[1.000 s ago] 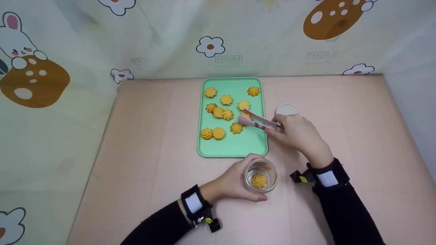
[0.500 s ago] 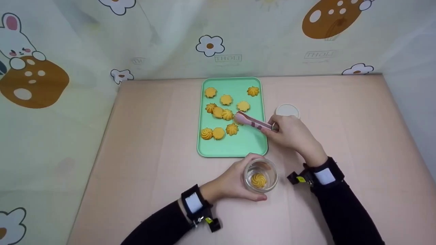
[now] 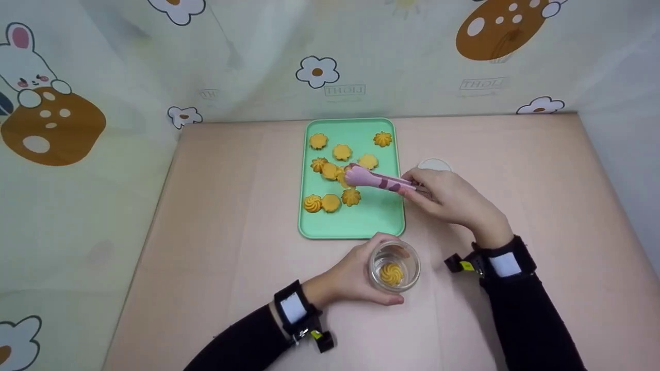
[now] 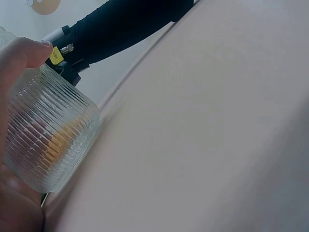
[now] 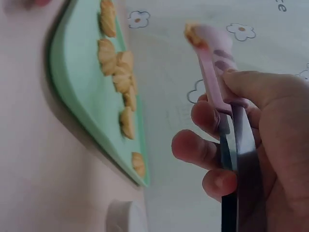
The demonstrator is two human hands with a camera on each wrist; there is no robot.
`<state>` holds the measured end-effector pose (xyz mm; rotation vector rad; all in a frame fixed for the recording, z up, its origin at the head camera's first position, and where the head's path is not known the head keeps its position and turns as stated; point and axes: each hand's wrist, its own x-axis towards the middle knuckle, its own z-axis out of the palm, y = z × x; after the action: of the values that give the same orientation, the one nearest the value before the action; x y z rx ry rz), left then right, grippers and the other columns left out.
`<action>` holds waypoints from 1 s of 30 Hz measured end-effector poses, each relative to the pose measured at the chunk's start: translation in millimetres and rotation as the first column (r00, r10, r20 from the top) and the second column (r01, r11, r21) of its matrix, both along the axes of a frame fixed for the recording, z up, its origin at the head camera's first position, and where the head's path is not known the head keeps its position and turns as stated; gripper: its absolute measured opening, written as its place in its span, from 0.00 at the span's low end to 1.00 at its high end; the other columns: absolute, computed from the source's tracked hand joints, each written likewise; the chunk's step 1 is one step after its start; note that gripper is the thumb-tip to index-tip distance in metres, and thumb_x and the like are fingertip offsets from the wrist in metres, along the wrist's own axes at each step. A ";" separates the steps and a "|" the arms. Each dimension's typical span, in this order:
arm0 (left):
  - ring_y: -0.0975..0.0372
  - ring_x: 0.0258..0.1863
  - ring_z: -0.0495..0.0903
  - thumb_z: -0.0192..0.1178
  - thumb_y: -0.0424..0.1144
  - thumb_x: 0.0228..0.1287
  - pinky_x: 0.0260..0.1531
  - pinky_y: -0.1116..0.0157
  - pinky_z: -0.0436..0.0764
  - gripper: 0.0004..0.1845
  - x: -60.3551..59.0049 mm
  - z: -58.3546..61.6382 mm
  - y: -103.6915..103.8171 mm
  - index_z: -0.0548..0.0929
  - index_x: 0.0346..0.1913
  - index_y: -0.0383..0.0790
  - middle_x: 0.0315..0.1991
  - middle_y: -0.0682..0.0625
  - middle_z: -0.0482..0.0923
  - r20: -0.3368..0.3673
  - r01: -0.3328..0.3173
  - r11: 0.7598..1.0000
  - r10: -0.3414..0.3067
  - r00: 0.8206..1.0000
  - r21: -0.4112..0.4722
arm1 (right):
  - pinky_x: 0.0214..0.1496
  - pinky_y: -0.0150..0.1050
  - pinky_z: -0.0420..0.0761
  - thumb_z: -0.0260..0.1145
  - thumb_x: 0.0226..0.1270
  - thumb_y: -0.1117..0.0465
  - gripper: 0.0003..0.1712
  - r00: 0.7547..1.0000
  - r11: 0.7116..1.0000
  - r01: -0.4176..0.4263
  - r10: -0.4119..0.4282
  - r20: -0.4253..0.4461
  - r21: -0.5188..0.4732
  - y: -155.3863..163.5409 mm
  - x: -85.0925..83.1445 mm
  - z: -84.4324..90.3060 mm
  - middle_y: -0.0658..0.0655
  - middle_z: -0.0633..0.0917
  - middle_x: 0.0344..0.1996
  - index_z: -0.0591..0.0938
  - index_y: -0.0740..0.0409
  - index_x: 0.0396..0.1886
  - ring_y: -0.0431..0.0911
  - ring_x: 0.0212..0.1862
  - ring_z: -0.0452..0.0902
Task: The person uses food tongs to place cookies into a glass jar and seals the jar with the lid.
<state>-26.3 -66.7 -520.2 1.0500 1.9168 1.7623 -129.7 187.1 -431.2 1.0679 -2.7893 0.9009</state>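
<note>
My left hand (image 3: 350, 275) grips a clear glass jar (image 3: 405, 255) in front of the tray. One swirled cookie (image 3: 392, 274) lies at its bottom, and the ribbed wall shows in the left wrist view. With fingers and thumb, my right hand (image 3: 459, 201) holds pink tongs (image 3: 379, 181) over the green tray (image 3: 356, 224). In the right wrist view the tong tips pinch a cookie (image 5: 194, 35), raised above the tray. Several golden cookies, such as a flower-shaped cookie (image 3: 351, 197), lie spread on the tray.
A round white lid (image 3: 434, 165) lies right of the tray, partly behind my right hand. The pale pink tabletop (image 3: 221, 206) reaches back to a patterned curtain (image 3: 247, 62).
The tongs, first spread around a cookie at the tray's right, have closed on it. My right hand then lifts it and has drawn slightly right. My left hand and jar stay put.
</note>
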 end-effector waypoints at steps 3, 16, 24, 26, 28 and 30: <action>0.59 0.68 0.80 0.88 0.36 0.51 0.74 0.57 0.76 0.51 0.2 1.1 0.0 0.67 0.74 0.48 0.67 0.52 0.81 0.003 -0.001 1.000 0.001 1.000 -0.005 | 0.37 0.44 0.82 0.68 0.83 0.55 0.11 0.998 1.000 -0.013 0.013 -0.056 0.001 6.0 3.8 10.2 0.52 0.85 0.34 0.86 0.59 0.52 0.47 0.33 0.78; 0.58 0.69 0.80 0.89 0.36 0.49 0.76 0.57 0.75 0.52 1.1 4.5 -0.8 0.68 0.74 0.48 0.67 0.53 0.81 0.010 -0.013 1.000 0.013 1.000 -0.014 | 0.23 0.26 0.70 0.74 0.66 0.62 0.04 0.984 0.998 -0.042 0.031 -0.178 -0.056 43.7 32.8 70.2 0.40 0.79 0.24 0.88 0.53 0.39 0.33 0.23 0.70; 0.60 0.69 0.80 0.89 0.37 0.48 0.76 0.58 0.75 0.54 1.3 6.4 -0.5 0.67 0.77 0.45 0.68 0.54 0.81 0.037 -0.026 0.999 0.028 0.999 -0.042 | 0.19 0.24 0.65 0.78 0.61 0.62 0.08 0.994 0.997 -0.075 0.073 -0.084 -0.023 51.1 58.3 96.8 0.34 0.76 0.22 0.88 0.44 0.33 0.30 0.20 0.67; 0.61 0.70 0.79 0.89 0.38 0.47 0.76 0.58 0.74 0.56 1.9 6.8 -0.7 0.66 0.78 0.44 0.69 0.56 0.80 0.052 -0.030 0.998 0.033 0.998 -0.059 | 0.19 0.24 0.67 0.78 0.61 0.62 0.08 0.994 0.995 -0.103 0.102 -0.050 -0.014 49.6 62.3 99.9 0.34 0.76 0.22 0.88 0.43 0.33 0.30 0.21 0.68; 0.62 0.70 0.79 0.89 0.39 0.48 0.76 0.59 0.74 0.57 2.3 7.2 -0.6 0.66 0.80 0.46 0.69 0.58 0.79 0.056 -0.031 0.997 0.035 0.998 -0.074 | 0.19 0.24 0.67 0.79 0.62 0.62 0.09 0.992 0.992 -0.126 0.126 0.001 -0.005 48.1 65.6 102.2 0.33 0.76 0.22 0.88 0.41 0.33 0.30 0.21 0.68; 0.62 0.70 0.78 0.89 0.39 0.48 0.76 0.59 0.74 0.56 2.5 7.2 -0.3 0.66 0.80 0.50 0.70 0.58 0.79 0.057 -0.030 0.997 0.034 0.998 -0.077 | 0.19 0.24 0.68 0.79 0.62 0.62 0.10 0.989 0.990 -0.139 0.138 0.051 0.007 47.2 68.2 103.9 0.32 0.76 0.21 0.87 0.39 0.32 0.29 0.20 0.68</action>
<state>-23.9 -67.0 -513.0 0.9363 1.9594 1.7028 -61.5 234.3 -327.3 1.2721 -2.7913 0.9399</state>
